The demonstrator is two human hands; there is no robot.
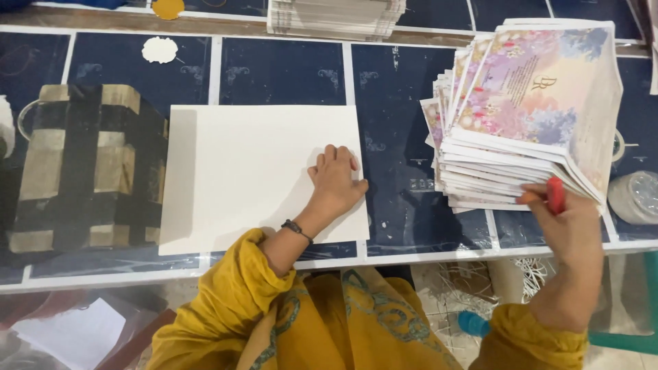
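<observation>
Right now the stack of floral printed cards (521, 116) sits fanned at the table's right, long edges running away from the person. Right hand (565, 223) touches its near corner, fingers curled around a small red tool (555, 195). Left hand (336, 181) lies flat, fingers together, on the blank white sheet (240, 171) at centre, well apart from the stack. A black-and-gold box (82, 164) stands left of the sheet.

A dark blue table (288, 68) with pale dividing lines fills the view. Below its front edge, the floor (445, 288) shows pale scraps and a green stool (627, 339).
</observation>
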